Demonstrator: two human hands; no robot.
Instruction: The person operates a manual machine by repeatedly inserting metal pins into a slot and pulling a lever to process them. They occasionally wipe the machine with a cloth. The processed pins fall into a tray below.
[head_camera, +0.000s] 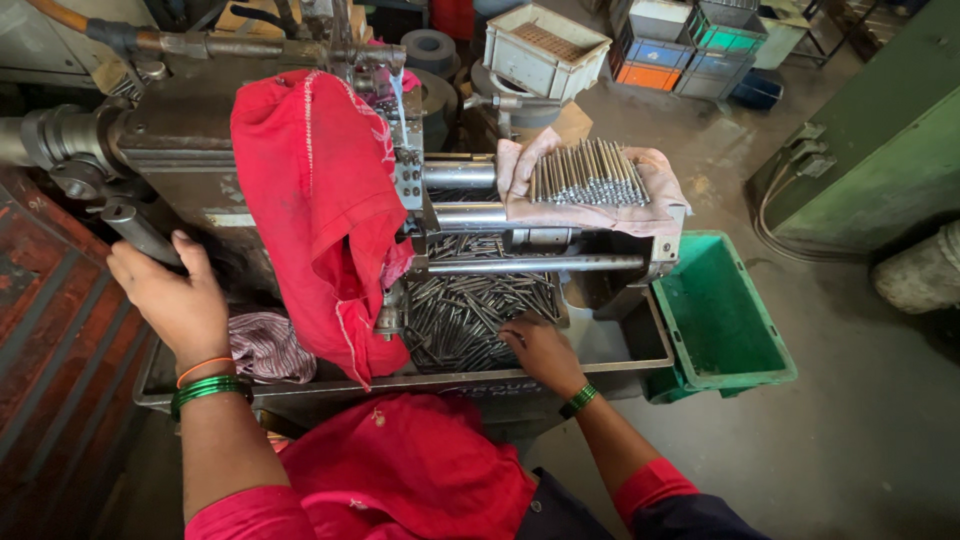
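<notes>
My left hand (170, 295) is wrapped around a dark metal lever handle (135, 230) on the left side of a grey machine (190, 140). My right hand (540, 350) reaches down into the machine's metal tray (640, 345), fingers resting on a heap of several thin metal pins (470, 305); whether it grips one is unclear. A row of several longer pins (588, 173) lies on a pinkish cloth (660, 170) on top of the machine at the right. A red cloth (320, 200) hangs over the machine's middle.
A green plastic crate (715, 315) stands on the floor right of the tray. A striped rag (265, 345) lies in the tray's left end. Stacked grey, orange and green bins (690, 40) are at the back, a green cabinet (880, 150) at far right.
</notes>
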